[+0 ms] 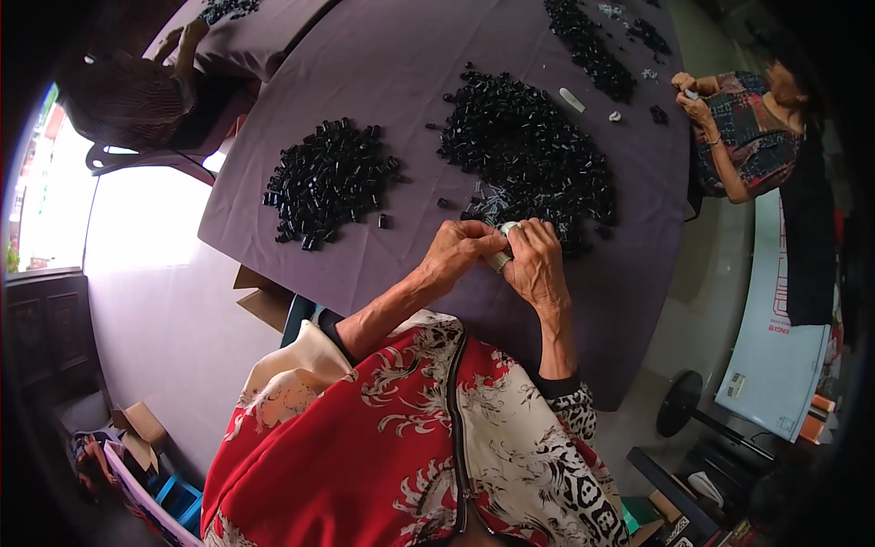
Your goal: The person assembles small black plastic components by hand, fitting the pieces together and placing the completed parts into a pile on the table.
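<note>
My left hand (pixel 453 252) and my right hand (pixel 538 263) meet over the near side of the table. The right one is closed round a pale, handle-like tool (pixel 499 261), whose working end I cannot make out. Thumb and finger of the left are pinched together against it, and whatever they grip is too small to name. Just beyond my fingers lies a large heap of small black plastic pieces (pixel 538 150), with thin whitish scraps (pixel 492 204) at its near edge. To the left is a smaller heap of the same pieces (pixel 328 182), a few lying loose between the two.
A purplish cloth covers the table (pixel 383 87). A white tool (pixel 572 99) and a small white lump (pixel 614 117) lie past the large heap. More black pieces (pixel 592 55) are farther back. One person (pixel 747 137) works at the right edge, another (pixel 137 105) at the far left.
</note>
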The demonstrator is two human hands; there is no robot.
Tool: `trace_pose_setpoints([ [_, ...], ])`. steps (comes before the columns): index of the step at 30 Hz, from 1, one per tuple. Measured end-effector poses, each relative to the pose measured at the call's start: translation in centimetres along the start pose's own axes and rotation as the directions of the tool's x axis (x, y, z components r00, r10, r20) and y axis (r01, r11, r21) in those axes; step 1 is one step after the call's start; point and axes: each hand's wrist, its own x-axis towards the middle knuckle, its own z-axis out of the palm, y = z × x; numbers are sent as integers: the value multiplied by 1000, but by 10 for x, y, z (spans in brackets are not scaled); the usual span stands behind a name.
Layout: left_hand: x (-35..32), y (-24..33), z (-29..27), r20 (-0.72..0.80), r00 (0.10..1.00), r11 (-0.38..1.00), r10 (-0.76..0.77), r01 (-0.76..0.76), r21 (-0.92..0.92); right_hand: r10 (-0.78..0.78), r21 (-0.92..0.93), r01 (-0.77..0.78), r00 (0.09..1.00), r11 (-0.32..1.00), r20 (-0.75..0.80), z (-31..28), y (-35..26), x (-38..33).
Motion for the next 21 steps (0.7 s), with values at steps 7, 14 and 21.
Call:
trace_pose_setpoints([
  [7, -1, -1, 0, -7, 999, 999, -32, 32, 34, -19, 62, 21, 1000, 998, -21, 10, 4, -7],
  [14, -4, -4, 1, 10, 998, 998, -58, 58, 33, -41, 60, 41, 999, 997, 1, 19, 8, -17],
  [21, -5, -6, 1, -7, 998, 994, -59, 60, 94, -42, 128, 43, 999, 991, -8, 20, 7, -19],
])
